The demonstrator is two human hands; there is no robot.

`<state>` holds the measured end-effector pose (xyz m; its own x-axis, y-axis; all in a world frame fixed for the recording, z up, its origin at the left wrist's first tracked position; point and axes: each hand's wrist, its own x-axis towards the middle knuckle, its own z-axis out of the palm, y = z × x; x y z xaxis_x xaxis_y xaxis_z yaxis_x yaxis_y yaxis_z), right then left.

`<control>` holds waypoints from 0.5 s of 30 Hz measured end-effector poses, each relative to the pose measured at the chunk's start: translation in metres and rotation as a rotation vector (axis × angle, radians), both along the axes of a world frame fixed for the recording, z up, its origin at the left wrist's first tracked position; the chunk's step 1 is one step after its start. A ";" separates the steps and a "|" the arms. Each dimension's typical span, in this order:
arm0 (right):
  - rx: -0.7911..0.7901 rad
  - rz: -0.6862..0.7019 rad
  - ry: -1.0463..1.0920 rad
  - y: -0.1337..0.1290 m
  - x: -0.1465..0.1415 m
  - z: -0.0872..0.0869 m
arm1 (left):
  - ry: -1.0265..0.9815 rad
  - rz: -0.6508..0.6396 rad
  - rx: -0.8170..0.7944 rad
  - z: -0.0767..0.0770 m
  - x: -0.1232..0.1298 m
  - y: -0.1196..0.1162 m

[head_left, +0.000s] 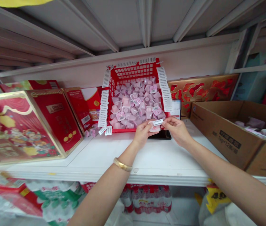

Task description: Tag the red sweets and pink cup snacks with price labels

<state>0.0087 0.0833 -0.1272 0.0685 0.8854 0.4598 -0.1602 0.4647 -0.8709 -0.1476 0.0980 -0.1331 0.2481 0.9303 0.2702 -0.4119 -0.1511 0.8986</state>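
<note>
At the front edge of a red plastic basket (pixel 133 71), my left hand (pixel 142 135) pinches a small pink jelly cup (pixel 155 128) with its lid facing up. My right hand (pixel 178 130) has thumb and fingertips closed on the end of a white barcode sticker (pixel 157 122), which lies over the cup's lid. Pale purple and pink jelly cups (pixel 144 103) fill the basket, and a few of them show barcode stickers. Rows of white barcode stickers (pixel 104 100) hang along the basket's rim. Under my hands a flat black object (pixel 166 135) is partly hidden.
Red gift boxes (pixel 55 122) stand to the left, with a few loose cups (pixel 91 132) beside them. To the right is an open cardboard box (pixel 224 135) with more packs inside. Shelf beams (pixel 144 22) hang low overhead. Bottled drinks (pixel 147 199) sit below the white shelf (pixel 123 157).
</note>
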 end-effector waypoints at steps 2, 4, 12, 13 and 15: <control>-0.002 -0.005 -0.019 -0.001 -0.001 0.000 | 0.012 0.011 0.004 -0.001 0.000 0.001; -0.009 -0.007 -0.027 -0.001 -0.001 0.001 | 0.020 0.021 0.007 -0.002 0.001 0.002; -0.061 0.001 0.011 -0.001 -0.004 -0.001 | -0.008 0.079 -0.019 -0.002 0.004 0.002; -0.052 0.000 0.023 -0.001 -0.004 -0.001 | -0.026 0.095 -0.020 -0.001 0.004 0.002; -0.018 -0.017 0.076 0.000 -0.002 -0.001 | -0.050 0.116 -0.017 -0.001 0.004 0.002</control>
